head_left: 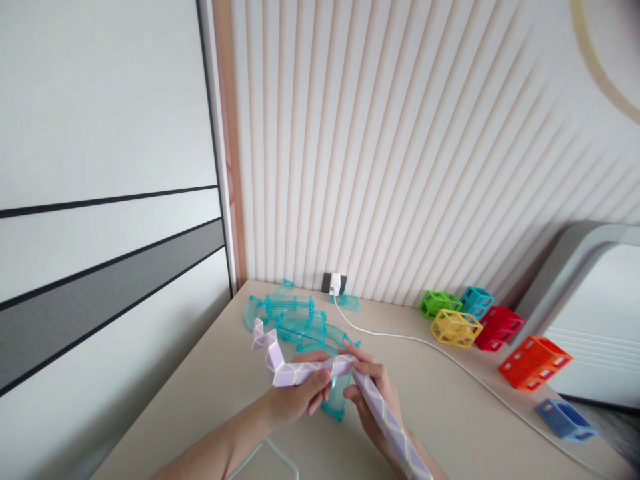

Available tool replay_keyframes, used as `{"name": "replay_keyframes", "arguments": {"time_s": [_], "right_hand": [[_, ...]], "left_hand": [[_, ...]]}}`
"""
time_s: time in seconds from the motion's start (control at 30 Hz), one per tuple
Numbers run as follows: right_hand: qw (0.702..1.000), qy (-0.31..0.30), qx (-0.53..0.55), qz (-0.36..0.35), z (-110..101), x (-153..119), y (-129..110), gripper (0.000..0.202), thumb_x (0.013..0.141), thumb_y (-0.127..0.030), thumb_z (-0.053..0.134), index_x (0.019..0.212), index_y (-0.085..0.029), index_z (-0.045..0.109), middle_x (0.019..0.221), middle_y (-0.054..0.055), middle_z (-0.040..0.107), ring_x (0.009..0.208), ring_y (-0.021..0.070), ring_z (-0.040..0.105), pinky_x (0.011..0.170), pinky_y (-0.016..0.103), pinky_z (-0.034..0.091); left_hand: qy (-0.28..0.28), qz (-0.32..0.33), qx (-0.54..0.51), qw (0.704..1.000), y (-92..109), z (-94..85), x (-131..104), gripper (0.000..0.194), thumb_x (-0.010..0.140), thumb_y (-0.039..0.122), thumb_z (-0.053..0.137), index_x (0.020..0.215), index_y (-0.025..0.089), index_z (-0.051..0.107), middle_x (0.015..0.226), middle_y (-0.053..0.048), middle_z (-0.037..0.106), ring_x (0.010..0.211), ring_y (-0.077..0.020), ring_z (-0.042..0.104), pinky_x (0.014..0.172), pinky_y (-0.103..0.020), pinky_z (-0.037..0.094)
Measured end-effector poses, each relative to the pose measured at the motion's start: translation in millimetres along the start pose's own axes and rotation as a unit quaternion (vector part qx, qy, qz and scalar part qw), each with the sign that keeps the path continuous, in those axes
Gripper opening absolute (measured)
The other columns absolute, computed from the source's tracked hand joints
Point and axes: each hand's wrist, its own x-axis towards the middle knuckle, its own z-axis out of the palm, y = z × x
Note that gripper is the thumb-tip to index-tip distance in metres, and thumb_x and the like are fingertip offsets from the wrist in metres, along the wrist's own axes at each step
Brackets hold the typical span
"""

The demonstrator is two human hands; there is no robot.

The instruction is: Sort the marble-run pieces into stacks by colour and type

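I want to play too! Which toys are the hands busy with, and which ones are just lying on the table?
In the hands:
- purple twisty snake, gripped by the left hand and the right hand

Just lying about:
- clear teal track pieces
- green cube, yellow cube, teal cube, red cube, orange cube, blue cube
- white charger with its cable

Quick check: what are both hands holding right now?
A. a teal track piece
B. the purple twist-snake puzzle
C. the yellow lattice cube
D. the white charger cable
B: the left hand and right hand both grip the purple twist-snake puzzle above the table.
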Motion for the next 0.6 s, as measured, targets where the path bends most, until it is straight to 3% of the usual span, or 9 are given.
{"name": "replay_keyframes", "arguments": {"time_s": [0.17,0.33,0.47,0.6], "right_hand": [[0.995,0.047,0.074,0.055,3,-4,0,0.036,0.091,-0.056,0.065,0.112,-0.029,0.055,0.127,0.011,0.071,0.111,0.0296,0.072,0.092,0.043,0.060],[0.990,0.022,0.093,0.104,-2,-2,-6,0.032,0.092,-0.049,0.067,0.113,-0.028,0.056,0.125,0.012,0.072,0.115,0.0286,0.070,0.089,0.038,0.061],[0.983,-0.013,0.121,0.136,-4,3,-18,0.040,0.094,-0.047,0.064,0.128,-0.027,0.054,0.107,0.007,0.075,0.089,0.0226,0.074,0.075,0.030,0.061],[0.974,0.003,0.130,0.183,0,7,-29,0.028,0.096,-0.044,0.061,0.115,-0.024,0.060,0.077,0.000,0.067,0.063,0.0158,0.064,0.058,0.023,0.055]], "left_hand": [[0.013,0.017,0.048,0.999,-1,4.2,-5,0.059,0.079,0.076,0.060,0.091,0.019,0.060,0.056,0.007,0.049,0.038,-0.0061,0.036,0.039,-0.021,0.025],[0.042,0.026,0.108,0.993,-1,2.9,-7,0.067,0.078,0.082,0.054,0.095,0.018,0.064,0.051,0.008,0.044,0.040,-0.0083,0.036,0.041,-0.022,0.028],[0.026,0.043,0.137,0.989,-4,-1.8,-7,0.069,0.081,0.081,0.052,0.100,0.017,0.066,0.050,0.008,0.041,0.039,-0.0094,0.037,0.040,-0.023,0.028],[0.033,0.052,0.182,0.981,1,-2.9,-7,0.059,0.086,0.074,0.052,0.093,0.018,0.069,0.055,0.004,0.047,0.044,-0.0116,0.040,0.043,-0.025,0.031]]}}
